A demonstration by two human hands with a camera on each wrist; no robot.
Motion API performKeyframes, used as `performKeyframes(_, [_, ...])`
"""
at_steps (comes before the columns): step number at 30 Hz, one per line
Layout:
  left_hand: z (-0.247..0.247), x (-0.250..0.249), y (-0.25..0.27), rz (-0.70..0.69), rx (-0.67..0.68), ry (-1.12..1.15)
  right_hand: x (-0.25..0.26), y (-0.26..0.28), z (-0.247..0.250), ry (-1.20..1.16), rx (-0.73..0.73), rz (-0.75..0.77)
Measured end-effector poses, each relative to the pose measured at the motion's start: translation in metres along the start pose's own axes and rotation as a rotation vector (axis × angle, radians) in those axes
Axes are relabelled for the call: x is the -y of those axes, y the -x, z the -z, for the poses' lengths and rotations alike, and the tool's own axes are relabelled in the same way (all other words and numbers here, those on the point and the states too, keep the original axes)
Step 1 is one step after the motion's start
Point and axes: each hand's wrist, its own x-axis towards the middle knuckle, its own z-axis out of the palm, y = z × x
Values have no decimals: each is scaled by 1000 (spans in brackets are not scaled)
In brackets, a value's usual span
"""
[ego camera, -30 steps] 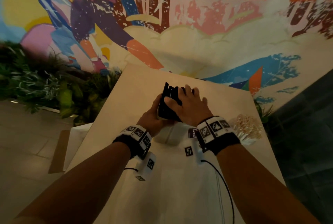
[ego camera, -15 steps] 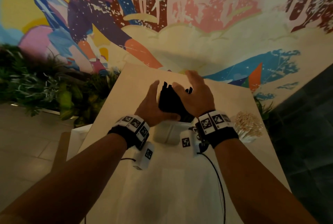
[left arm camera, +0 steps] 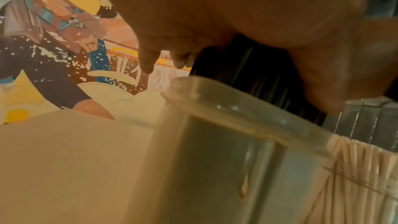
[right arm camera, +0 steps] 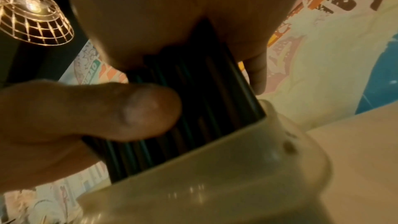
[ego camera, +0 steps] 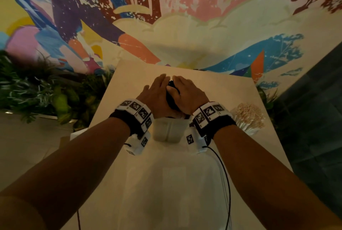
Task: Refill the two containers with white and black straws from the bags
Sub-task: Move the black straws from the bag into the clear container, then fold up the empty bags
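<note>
On the pale table [ego camera: 187, 183], the left hand [ego camera: 157, 96] lies with fingers straight and together, its palm pressed against the nine-o'clock side of the black straws [ego camera: 171, 98]. They stand upright in a clear plastic container [ego camera: 169, 129] at the centre of the head view, their tops rising above its rim. From the right wrist view the black straws [right arm camera: 193, 108] read as smooth, thin, ribbed-looking tubes packed side by side, and the container [right arm camera: 215, 185] as a glossy, translucent tub with rounded corners. At three o'clock of the bundle the right hand [ego camera: 187, 96] mirrors the left, fingers extended over the far side and its thumb [right arm camera: 120, 111] laid flat across the near face; neither hand curls shut. Such straws are likely very light, slick and easily splayed or kinked, so they are best squeezed evenly at mid-height from both sides, not pinched at the tips. Further toward three o'clock, well apart, a second container of white straws [ego camera: 249, 116] fans out, pale and matte, like a bristly bunch.
</note>
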Motion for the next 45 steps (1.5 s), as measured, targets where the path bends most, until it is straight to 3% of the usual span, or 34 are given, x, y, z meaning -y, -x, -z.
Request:
performKeyframes(3, [-3,2,-1,5,15,105,1,3,2,4,-59,15])
performKeyframes(7, [-4,1,2,33,-77,242,3,8,1,-38,-147,-2])
performKeyframes(11, [-4,2,9,4,-113,336,0,6,4,-139,-87,-46])
performKeyframes(13, [2,7,19,-1,-183,418,-4,17,16,-250,-186,-96])
performKeyframes(16, [10,25,48,61,-339,680,-12,69,42,-395,-497,-111])
performKeyframes(18, [1,44,74,166,-386,845,-20,118,50,-388,-527,-202])
performKeyframes(20, [-22,62,97,348,-292,691,-31,164,35,-353,-361,-373])
performKeyframes(22, [-57,76,117,549,-41,469,-50,199,1,-286,-187,-563])
performKeyframes(24, [-92,84,132,670,172,391,-73,219,-41,-312,-57,-762])
performKeyframes(26, [-118,85,135,714,242,435,-92,226,-77,-532,12,-905])
performKeyframes(28, [-134,83,134,716,222,514,-102,223,-101,-803,-15,-993])
performKeyframes(31, [-142,74,138,707,115,777,-108,212,-119,-873,40,-971])
performKeyframes(34, [-136,54,149,793,26,1087,-110,208,-119,-952,107,-909])
performKeyframes(39, [-128,31,173,846,-140,1181,-119,223,-116,-1173,-1,-883])
performKeyframes(45, [-118,6,186,813,-167,1277,-123,241,-96,-1148,-107,-690])
